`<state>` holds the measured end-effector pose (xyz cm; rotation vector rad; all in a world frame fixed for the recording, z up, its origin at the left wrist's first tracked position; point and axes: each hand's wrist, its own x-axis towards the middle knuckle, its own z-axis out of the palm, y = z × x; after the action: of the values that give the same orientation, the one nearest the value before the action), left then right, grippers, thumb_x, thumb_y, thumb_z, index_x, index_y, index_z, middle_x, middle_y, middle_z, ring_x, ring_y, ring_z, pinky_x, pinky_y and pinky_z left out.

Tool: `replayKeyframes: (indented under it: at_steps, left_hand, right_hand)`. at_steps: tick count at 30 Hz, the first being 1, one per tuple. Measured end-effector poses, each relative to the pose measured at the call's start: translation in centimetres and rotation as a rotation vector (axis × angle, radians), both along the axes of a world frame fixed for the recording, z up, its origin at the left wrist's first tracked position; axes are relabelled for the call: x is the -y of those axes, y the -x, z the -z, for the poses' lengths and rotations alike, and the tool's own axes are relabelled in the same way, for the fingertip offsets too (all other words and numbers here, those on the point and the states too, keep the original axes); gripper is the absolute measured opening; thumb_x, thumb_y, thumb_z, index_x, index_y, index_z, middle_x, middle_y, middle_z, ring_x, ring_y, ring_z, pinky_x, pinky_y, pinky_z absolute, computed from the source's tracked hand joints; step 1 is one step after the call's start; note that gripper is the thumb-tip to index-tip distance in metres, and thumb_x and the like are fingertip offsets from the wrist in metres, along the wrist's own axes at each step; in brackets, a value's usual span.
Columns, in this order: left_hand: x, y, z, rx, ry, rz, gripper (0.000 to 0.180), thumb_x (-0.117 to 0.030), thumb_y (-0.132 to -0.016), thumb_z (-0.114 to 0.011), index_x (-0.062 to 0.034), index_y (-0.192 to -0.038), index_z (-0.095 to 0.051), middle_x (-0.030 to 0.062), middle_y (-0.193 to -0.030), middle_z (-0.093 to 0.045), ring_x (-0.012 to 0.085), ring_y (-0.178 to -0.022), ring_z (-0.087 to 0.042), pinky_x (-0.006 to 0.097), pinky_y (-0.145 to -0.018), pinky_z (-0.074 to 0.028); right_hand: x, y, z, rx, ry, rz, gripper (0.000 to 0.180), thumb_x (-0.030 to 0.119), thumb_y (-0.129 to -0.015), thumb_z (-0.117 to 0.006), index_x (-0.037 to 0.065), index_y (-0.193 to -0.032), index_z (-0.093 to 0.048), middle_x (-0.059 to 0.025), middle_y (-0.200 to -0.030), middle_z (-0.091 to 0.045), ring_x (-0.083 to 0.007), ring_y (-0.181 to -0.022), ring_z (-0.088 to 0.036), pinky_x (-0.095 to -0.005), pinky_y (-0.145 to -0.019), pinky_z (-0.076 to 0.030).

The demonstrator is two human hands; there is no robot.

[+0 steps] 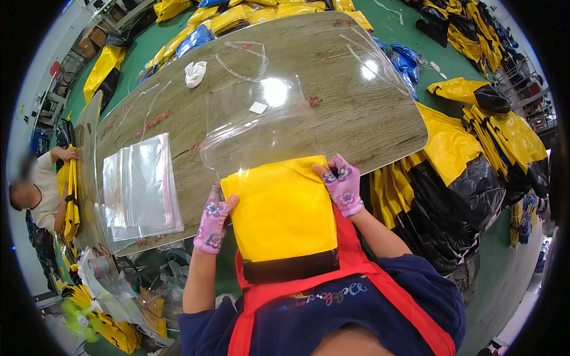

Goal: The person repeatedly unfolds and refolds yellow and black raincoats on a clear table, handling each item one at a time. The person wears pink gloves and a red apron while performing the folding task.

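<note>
Between my two hands is a folded yellow garment (282, 213) with a black band along its near edge, held flat in front of my red apron (303, 283). My left hand (212, 224), in a pink flowered fingerless glove, grips its left side, thumb on top. My right hand (343, 185), gloved alike, pinches its far right corner. A clear plastic bag (261, 133) lies on the table at the garment's far edge. Whether that edge is inside the bag's mouth or only against it, I cannot tell.
A stack of clear bags (142, 184) lies on the wood-patterned table (368, 127), left of the garment. Farther back is a crumpled white wad (195, 74). Yellow-and-black garments (448, 172) hang at the right; packed yellow bundles (231, 21) lie beyond. Another person (44, 190) handles yellow material at far left.
</note>
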<state>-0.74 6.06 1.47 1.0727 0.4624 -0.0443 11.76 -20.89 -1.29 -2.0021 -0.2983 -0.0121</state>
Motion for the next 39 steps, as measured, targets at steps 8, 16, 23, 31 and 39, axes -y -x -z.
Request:
replayKeyframes:
  at_steps: [8, 16, 23, 31, 39]
  left_hand:
    - [1.6, 0.5, -1.3, 0.014, -0.234, 0.028, 0.061, -0.012, -0.082, -0.072, -0.0001, -0.132, -0.04, 0.0102, -0.118, -0.058, 0.0186, -0.104, -0.059, 0.029, -0.091, -0.047]
    - [3.9, 0.7, -0.1, -0.095, -0.123, 0.003, 0.038, -0.006, -0.084, -0.069, 0.002, -0.119, -0.055, 0.0083, -0.109, -0.065, 0.0152, -0.093, -0.063, 0.027, -0.083, -0.05]
    - [6.6, 6.4, -1.6, -0.008, -0.135, 0.079, 0.053, -0.01, -0.076, -0.076, -0.0004, -0.123, -0.053, 0.0075, -0.112, -0.063, 0.017, -0.102, -0.06, 0.029, -0.09, -0.047]
    - [4.9, 8.1, 2.8, -0.213, -0.572, 0.326, 0.042, -0.014, -0.089, -0.064, 0.0027, -0.125, -0.053, 0.008, -0.111, -0.065, 0.017, -0.098, -0.06, 0.028, -0.087, -0.046]
    - [1.2, 0.9, 1.5, -0.085, -0.358, -0.015, 0.047, -0.014, -0.091, -0.061, 0.0017, -0.131, -0.041, 0.0082, -0.109, -0.06, 0.0152, -0.092, -0.059, 0.026, -0.081, -0.048]
  right_hand:
    - [3.0, 1.7, -0.2, -0.077, 0.232, -0.258, 0.024, 0.021, -0.093, -0.054, 0.001, -0.082, -0.058, -0.0242, -0.07, -0.054, -0.0431, -0.067, -0.052, -0.0403, -0.055, -0.042]
    - [2.9, -1.3, -2.1, -0.35, -0.094, -0.182, 0.031, 0.025, -0.084, -0.07, 0.0, -0.099, -0.059, -0.0058, -0.086, -0.063, -0.0127, -0.08, -0.058, -0.0253, -0.073, -0.046]
    - [4.9, 6.5, -3.1, -0.739, -0.422, -0.434, 0.079, 0.012, -0.075, -0.078, 0.001, -0.14, -0.034, -0.0086, -0.133, -0.049, -0.0175, -0.119, -0.046, -0.0309, -0.102, -0.037]
    - [6.5, 9.7, 1.4, -0.846, -0.152, -0.341, 0.045, 0.036, -0.088, -0.065, 0.0, -0.115, -0.059, -0.0061, -0.096, -0.067, -0.0129, -0.087, -0.059, -0.0288, -0.078, -0.047]
    - [5.3, 4.3, 0.9, -0.538, -0.246, -0.107, 0.024, 0.023, -0.091, -0.06, 0.0, -0.085, -0.065, -0.0042, -0.074, -0.064, -0.0072, -0.07, -0.058, -0.0232, -0.063, -0.046]
